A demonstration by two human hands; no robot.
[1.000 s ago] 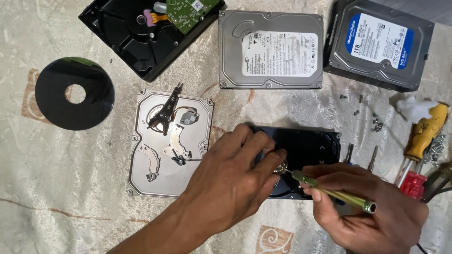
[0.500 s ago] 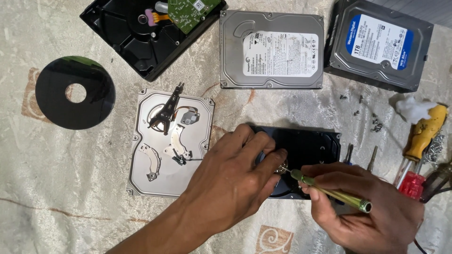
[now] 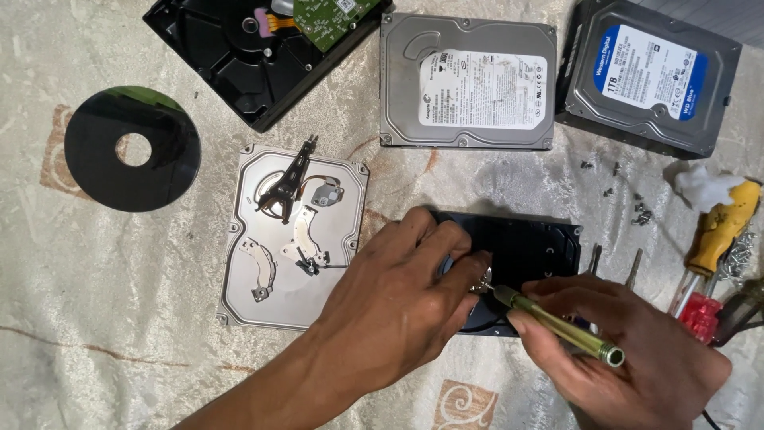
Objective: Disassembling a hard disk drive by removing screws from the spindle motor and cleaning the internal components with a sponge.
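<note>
Left hand: palm down, fingers curled and spread over the left part of the black drive housing; fingertips pressed at the hub area, holding the housing steady; nothing lifted.
Right hand: closed around the olive-green screwdriver, thumb and forefinger pinching the shaft.
Screwdriver: tilted, butt end toward the lower right, tip at a small metal part beside the left fingertips, over the housing.
Black drive housing: flat on the cloth, centre right, partly hidden by both hands.
Silver drive lid: just left of the left hand, inner face up, carrying the loose actuator arm and bright magnet brackets.
Platter disc: dark, mirror-like, far left, well apart from the hands.
Open black drive body: top left, green circuit board lying across its upper edge.
Closed silver drive: top centre, white label up.
Closed dark drive: top right, blue and white label.
Loose screws: scattered on the cloth right of the housing.
Yellow-handled screwdriver: right edge, beside a red-handled tool.
</note>
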